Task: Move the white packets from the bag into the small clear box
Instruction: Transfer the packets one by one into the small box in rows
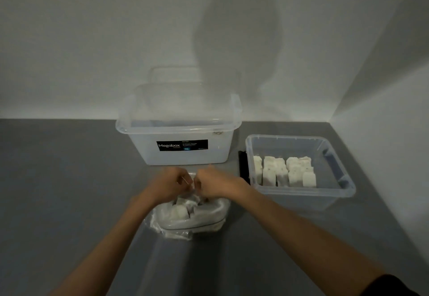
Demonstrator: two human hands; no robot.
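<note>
A clear plastic bag lies on the grey table in front of me, with several white packets showing through it. My left hand and my right hand are side by side at the bag's far end, both pinching its top edge. To the right stands the small clear box, open, with several white packets lined up in rows in its left half.
A larger translucent box with a lid and a black Megabox label stands just behind my hands. A black object lies between the two boxes. White walls close the table at the back and right.
</note>
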